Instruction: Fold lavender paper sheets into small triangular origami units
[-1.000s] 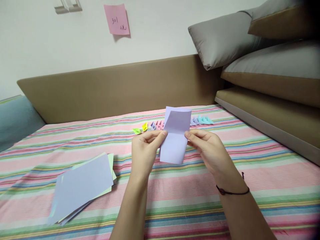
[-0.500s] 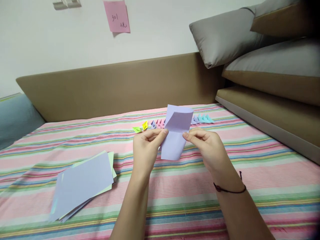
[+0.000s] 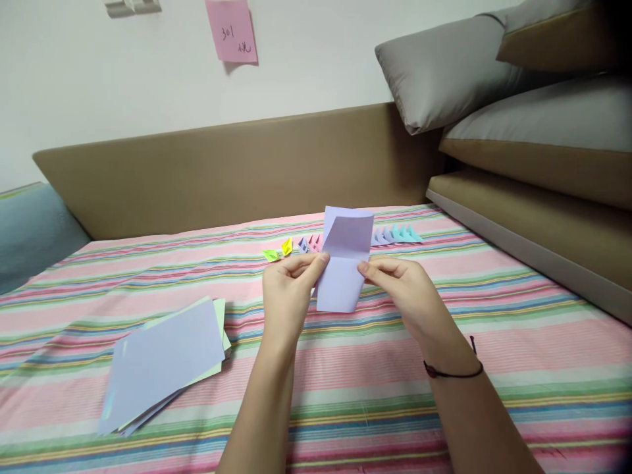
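Observation:
A light purple sheet of paper point(image 3: 340, 280), creased across its middle and with folded-in flaps, is held up above the striped cloth. My left hand point(image 3: 293, 289) pinches its left edge at the crease between thumb and fingers. On the opposite edge, my right hand point(image 3: 407, 283) pinches the paper the same way; a dark cord bracelet point(image 3: 453, 374) circles that wrist. Behind the paper runs a row of small folded paper pieces: green point(image 3: 271, 255), yellow point(image 3: 287, 247), purple and pink to the left, and purple and turquoise point(image 3: 405, 234) to the right. The held sheet hides part of this row.
A stack of purple and pale green paper sheets point(image 3: 168, 362) lies at the left on the striped cloth point(image 3: 365, 421). A brown backrest point(image 3: 237, 178) stands behind. Grey and brown cushions point(image 3: 444, 79) are piled at the right, and a blue-grey cushion point(image 3: 29, 237) is at the left.
The purple paper has shifted slightly left and turned a little more upright. Both hands keep their pinch on it, the right one moving slightly left.

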The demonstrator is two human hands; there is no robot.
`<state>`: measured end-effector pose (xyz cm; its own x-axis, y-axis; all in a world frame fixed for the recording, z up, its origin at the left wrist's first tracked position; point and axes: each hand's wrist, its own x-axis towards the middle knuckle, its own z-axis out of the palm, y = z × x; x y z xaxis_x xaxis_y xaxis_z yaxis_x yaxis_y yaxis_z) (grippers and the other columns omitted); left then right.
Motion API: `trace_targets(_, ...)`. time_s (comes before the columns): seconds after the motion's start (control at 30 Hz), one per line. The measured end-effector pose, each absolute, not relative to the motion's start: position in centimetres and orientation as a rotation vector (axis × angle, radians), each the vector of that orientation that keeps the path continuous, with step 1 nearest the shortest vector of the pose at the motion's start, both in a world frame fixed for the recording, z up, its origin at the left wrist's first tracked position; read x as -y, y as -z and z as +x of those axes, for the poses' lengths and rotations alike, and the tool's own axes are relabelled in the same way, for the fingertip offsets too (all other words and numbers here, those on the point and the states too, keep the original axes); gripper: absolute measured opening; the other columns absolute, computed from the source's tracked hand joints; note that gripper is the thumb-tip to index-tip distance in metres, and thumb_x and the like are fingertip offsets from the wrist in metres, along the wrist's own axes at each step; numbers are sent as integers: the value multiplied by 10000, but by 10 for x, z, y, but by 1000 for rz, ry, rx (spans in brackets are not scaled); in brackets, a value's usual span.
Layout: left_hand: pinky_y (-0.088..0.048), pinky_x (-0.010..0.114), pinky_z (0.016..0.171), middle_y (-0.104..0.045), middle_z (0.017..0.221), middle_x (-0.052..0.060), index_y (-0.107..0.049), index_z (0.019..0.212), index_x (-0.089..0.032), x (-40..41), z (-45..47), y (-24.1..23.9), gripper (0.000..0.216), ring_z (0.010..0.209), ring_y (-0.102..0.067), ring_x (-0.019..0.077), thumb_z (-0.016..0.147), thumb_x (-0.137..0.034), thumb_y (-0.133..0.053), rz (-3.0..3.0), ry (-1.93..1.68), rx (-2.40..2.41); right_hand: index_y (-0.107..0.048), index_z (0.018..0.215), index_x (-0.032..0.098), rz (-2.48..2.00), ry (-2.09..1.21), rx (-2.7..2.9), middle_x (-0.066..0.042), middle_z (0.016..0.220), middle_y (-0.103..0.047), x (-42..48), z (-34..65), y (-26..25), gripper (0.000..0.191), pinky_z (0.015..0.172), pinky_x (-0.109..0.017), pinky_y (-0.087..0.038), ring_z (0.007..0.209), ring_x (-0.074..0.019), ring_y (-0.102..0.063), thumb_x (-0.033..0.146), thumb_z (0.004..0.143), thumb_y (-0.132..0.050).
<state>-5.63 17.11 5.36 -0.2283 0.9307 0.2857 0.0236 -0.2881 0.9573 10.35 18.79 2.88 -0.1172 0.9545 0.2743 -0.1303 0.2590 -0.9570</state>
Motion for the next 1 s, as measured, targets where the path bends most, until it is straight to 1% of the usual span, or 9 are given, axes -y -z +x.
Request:
trace_targets(0.1,-464,236,563,-709,686,48,-744,715,-147,-171,-56,-55,225,606,-602,139,664,-367,-740,1275,-1585,-1221,-714,735,209,-805,-1211,1253,-40,823,-704,-189,103,-28,201,835,-378,-468,846,-210,-622,406,761,-686)
trace_targets(0.27,-480,235,582,-705,672,41,-729,697,-157,-169,-57,-59,199,625,-621,143,660,-351,-748,1277,-1477,-1173,-724,688,204,-822,-1199,1252,-38,753,-705,-188,109,-30,174,822,-361,-460,818,-206,-619,373,729,-718)
trace_targets(0.4,-500,239,650,-733,844,72,-722,820,-154,-166,-56,-63,246,741,-660,170,671,-347,-752,1331,-1399,-1033,-715,667,213,-808,-1272,1336,-31,753,-696,-184,113,-34,161,773,-334,-462,783,-190,-611,360,734,-715)
trace_targets(0.47,-498,240,645,-731,901,74,-707,891,-162,-163,-55,-65,282,768,-664,180,685,-351,-745,1333,-1412,-962,-703,646,214,-800,-1292,1387,-24,749,-680,-181,113,-36,161,727,-316,-461,754,-178,-599,348,734,-715)
trace_targets(0.57,-469,228,580,-724,820,48,-696,921,-176,-161,-53,-66,273,686,-641,160,728,-368,-708,1313,-1474,-927,-676,601,217,-803,-1273,1452,-8,712,-644,-179,110,-38,181,688,-298,-451,713,-163,-576,335,734,-712)
trace_targets(0.7,-396,210,504,-678,698,15,-718,908,-180,-159,-55,-69,235,551,-544,105,787,-370,-650,1332,-1533,-920,-660,582,215,-826,-1238,1522,-12,729,-617,-178,109,-38,218,678,-295,-432,717,-164,-552,353,745,-700)
trace_targets(0.83,-382,215,498,-654,670,9,-725,916,-181,-158,-56,-70,232,536,-510,100,802,-359,-631,1327,-1539,-898,-653,580,217,-844,-1220,1541,-17,739,-613,-177,109,-37,226,683,-301,-423,728,-171,-543,360,748,-698)
trace_targets(1.0,-348,206,488,-605,640,-7,-726,879,-191,-157,-55,-70,203,524,-451,85,805,-353,-629,1298,-1547,-868,-665,597,213,-857,-1236,1543,-29,762,-637,-177,107,-39,218,691,-305,-433,747,-181,-556,360,756,-695)
